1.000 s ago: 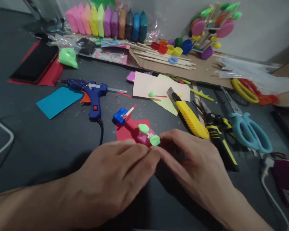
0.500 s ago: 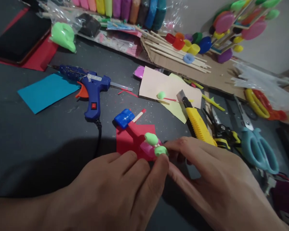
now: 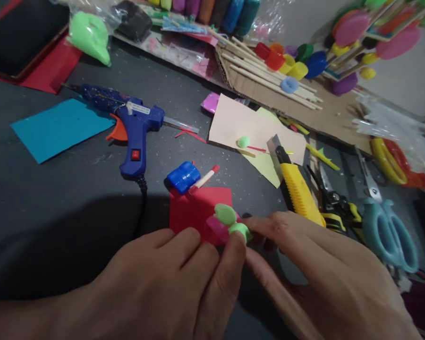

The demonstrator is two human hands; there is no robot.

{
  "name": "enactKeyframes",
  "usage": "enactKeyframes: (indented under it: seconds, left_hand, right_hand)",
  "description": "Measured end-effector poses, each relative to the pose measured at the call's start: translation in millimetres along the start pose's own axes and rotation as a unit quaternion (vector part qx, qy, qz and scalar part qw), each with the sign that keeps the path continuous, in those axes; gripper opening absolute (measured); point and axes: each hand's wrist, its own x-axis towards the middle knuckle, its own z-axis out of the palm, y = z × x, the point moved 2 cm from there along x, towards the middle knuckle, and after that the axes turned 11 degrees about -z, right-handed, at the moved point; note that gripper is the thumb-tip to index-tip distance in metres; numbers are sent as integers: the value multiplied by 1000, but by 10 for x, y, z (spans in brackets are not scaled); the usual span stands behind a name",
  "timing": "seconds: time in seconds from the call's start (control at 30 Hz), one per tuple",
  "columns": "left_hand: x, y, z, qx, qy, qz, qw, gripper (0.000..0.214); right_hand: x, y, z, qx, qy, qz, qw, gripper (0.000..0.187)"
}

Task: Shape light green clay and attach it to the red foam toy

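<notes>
Both my left hand (image 3: pixel 170 283) and right hand (image 3: pixel 326 269) pinch the green clay (image 3: pixel 239 229). Shaping, I judge; press lightly.

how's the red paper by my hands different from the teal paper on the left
The red paper lies close in, partly covered by a pink piece with green clay pads, with the left hand at its edge. The teal paper lies bare and farther off, beside the blue glue gun. The teal paper also looks larger than the red paper. Both lie flat on the dark table.
</notes>
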Motion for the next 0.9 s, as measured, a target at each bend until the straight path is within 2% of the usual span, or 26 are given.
enactKeyframes:
  seconds: [0.23,0.3,0.4,0.6,0.9]
  left_hand:
    - [-40,-6,-4,-10,-75,5,997,32]
    - [-45,-9,4,-10,-80,3,997,33]
    - [-48,-14,26,-3,-80,-6,997,31]
    - [-50,6,-1,6,-31,0,1000,28]
    - [-42,-32,4,1,-24,4,1000,29]
  right_hand:
    - [-48,-41,20,13,44,47,998,15]
    - [-60,-47,18,10,50,16,999,20]
    - [-101,-21,32,10,54,-9,998,24]
    - [-141,-3,87,10,38,35,999,22]
    - [-91,-86,67,4,28,48,998,21]
